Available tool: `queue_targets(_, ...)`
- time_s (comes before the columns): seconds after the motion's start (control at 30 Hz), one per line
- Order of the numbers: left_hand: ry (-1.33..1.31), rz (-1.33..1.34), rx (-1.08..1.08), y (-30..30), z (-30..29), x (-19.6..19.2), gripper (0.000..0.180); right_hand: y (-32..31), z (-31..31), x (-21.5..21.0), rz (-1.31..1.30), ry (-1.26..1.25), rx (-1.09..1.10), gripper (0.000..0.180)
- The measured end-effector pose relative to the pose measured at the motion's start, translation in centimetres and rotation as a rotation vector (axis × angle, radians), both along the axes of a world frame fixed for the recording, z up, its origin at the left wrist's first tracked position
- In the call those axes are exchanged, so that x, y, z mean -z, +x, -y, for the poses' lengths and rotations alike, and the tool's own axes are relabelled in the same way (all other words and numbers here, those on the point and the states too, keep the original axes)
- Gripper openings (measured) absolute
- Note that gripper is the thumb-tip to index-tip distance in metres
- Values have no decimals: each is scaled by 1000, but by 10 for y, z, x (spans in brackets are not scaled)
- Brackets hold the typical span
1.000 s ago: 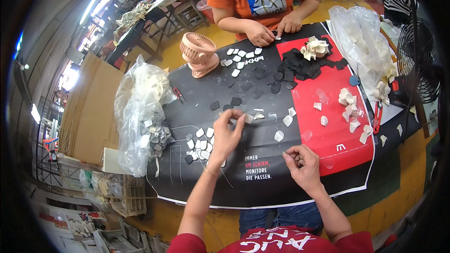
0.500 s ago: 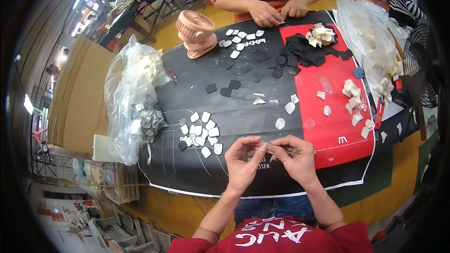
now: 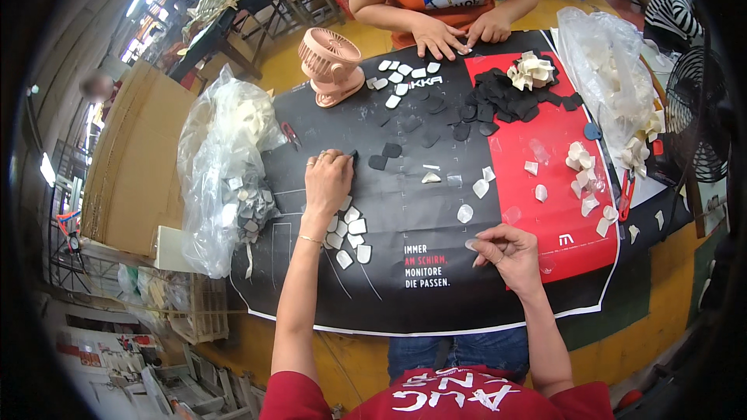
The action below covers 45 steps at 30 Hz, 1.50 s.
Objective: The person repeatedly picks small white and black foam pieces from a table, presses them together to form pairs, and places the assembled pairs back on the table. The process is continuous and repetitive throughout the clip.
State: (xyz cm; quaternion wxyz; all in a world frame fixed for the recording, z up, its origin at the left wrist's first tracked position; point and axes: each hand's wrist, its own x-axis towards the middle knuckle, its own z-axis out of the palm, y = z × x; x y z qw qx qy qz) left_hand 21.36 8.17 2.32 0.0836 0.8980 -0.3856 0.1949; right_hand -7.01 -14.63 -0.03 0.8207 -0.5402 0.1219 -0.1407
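My left hand (image 3: 328,179) is stretched out over the black mat, its fingers closed on the edge of a small black fabric piece (image 3: 355,155). Just past that hand lie two more black pieces (image 3: 378,162). Beneath my left wrist is a group of white, dark-edged pieces (image 3: 356,226), partly hidden by the forearm. My right hand (image 3: 510,255) hovers near the mat's front, thumb and finger pinching a small whitish piece (image 3: 471,244). Pale thin scraps (image 3: 465,213) are scattered beyond it.
Across the table a person in orange handles small pieces beside a black pile (image 3: 506,97) topped with cream pieces (image 3: 531,70). A pink fan (image 3: 330,66) stands at the far left. Plastic bags (image 3: 226,148) flank both sides. A red cutter (image 3: 626,194) lies at the right edge.
My hands have parted: the left reached forward and left to a black piece, while the right moved slightly right with its pinched piece. The other person's hands shifted a little.
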Motion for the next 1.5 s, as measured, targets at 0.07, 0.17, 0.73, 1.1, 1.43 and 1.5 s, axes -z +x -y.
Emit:
queue_targets(0.07, -133, 91, 71, -26, 3, -7, 7, 2, 2, -3, -36, 21, -5, 15)
queue_targets(0.17, -154, 16, 184, -99, 10, -9, 13, 3, 10, -8, -123, 8, -30, 20)
queue_targets(0.73, -787, -1017, 227, -213, 40, -17, 20, -12, -7, -33, -108, 72, -213, 15)
queue_targets(1.1, -448, -35, 654, -198, 13, -4, 22, -13, -4, -39, -339, 192, -549, 33)
queue_targets(1.43, -291, -41, 606, -193, 5, 10, 12, -12, -18, -47, -429, -132, -422, 27)
queue_targets(1.5, -252, -62, 611, -192, 4, 13, 11, -13, -20, -50, -441, -284, -425, 23)
